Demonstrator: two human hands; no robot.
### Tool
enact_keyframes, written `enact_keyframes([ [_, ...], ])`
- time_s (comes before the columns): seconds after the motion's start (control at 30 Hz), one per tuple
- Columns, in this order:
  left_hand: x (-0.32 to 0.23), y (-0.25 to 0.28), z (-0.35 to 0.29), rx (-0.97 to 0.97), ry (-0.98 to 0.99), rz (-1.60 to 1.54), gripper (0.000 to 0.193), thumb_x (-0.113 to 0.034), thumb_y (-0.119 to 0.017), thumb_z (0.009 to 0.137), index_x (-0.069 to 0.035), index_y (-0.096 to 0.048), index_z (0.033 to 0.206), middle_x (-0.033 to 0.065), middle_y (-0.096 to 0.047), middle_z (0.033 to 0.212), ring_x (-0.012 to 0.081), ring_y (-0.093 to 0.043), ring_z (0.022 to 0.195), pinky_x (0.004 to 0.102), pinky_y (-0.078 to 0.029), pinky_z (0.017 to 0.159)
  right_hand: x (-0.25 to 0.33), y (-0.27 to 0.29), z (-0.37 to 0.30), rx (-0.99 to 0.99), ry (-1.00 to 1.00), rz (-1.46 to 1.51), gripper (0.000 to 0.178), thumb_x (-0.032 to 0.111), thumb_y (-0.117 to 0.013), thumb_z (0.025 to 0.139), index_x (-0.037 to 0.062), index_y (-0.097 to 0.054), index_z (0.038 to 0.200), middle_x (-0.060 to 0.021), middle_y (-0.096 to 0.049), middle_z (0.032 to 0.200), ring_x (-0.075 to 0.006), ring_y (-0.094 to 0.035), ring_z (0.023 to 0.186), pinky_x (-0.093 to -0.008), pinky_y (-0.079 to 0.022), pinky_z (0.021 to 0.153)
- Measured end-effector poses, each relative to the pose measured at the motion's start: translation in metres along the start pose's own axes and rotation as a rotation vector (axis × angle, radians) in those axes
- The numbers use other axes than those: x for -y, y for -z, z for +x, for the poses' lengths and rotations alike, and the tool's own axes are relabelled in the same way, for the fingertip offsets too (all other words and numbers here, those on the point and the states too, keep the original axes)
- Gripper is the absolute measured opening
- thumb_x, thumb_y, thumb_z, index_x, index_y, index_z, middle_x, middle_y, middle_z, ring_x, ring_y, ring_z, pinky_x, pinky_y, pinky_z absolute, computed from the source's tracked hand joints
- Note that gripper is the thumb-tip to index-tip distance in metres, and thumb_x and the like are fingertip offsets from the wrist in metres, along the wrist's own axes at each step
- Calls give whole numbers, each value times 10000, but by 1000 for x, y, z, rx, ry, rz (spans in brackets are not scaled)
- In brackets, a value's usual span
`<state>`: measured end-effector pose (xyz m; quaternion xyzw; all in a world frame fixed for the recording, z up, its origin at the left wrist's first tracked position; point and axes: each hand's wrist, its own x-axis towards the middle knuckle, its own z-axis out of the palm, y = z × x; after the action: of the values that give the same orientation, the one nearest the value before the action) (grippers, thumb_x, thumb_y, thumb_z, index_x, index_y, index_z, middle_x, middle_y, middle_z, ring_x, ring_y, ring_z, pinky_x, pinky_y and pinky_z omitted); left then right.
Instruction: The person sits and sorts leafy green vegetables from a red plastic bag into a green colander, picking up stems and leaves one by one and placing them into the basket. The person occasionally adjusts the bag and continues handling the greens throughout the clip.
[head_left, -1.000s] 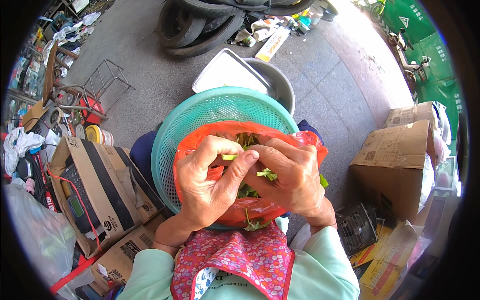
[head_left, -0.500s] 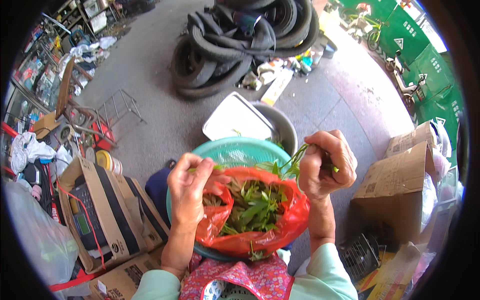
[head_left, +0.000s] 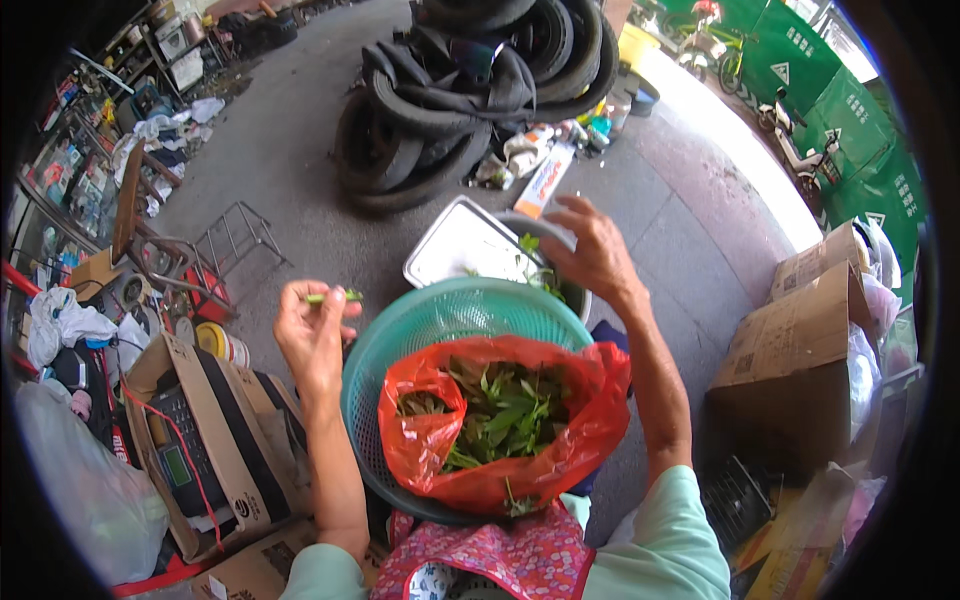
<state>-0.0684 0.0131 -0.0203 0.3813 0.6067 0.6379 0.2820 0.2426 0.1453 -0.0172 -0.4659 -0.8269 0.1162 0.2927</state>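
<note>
Short, slim green plant stem (head_left: pixel 316 298) is pinched by left hand (head_left: pixel 312 335), 9 o'clock | right hand (head_left: pixel 594 252) is spread wide, 2 o'clock | stem: probably light, brittle; best held mid-length

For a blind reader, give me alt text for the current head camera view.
A person's left hand pinches a short green stem, while the open right hand is by a grey basin. Nearer, a red plastic bag of leafy greens sits in a teal basket.

thin glossy plastic bag (head_left: pixel 425 447), smooth perforated plastic basket (head_left: pixel 465 302), matt rubber tyres (head_left: pixel 428 118), cloth apron (head_left: pixel 510 556), matt cardboard box (head_left: pixel 782 372)
</note>
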Motion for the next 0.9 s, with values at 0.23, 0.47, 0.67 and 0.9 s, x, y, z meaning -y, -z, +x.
enact_keyframes([
  [0.23,36,31,36,195,80,337,166,-25,-599,888,24,-575,1045,99,-669,870,158,-687,739,256,-514,553,129,71,-124,588,230,336,225,197,-745,790,77,-697,974,-87,-633,805,-286,-656,711,-378,-533,595],
  [0.47,57,4,53,382,74,514,194,-47,-619,858,8,-645,1042,115,-692,911,163,-680,742,287,-529,593,145,17,-199,689,108,288,365,105,-649,788,-11,-582,1128,-118,-648,791,-302,-662,655,-405,-518,541],
  [0.67,75,19,56,447,-153,719,386,-187,-698,808,-13,-659,1151,189,-699,1006,254,-686,783,370,-519,757,134,55,-161,572,-543,888,498,-12,-702,824,-29,-531,1291,-68,-718,843,-72,-649,709,-231,-518,615],
  [0.9,-28,-10,-10,122,-222,453,143,-96,-646,915,4,-710,994,29,-681,797,57,-567,617,203,-433,530,129,31,-149,98,-642,1222,506,1,-697,867,-71,-465,1311,-89,-694,910,-117,-659,843,-244,-523,753],
])
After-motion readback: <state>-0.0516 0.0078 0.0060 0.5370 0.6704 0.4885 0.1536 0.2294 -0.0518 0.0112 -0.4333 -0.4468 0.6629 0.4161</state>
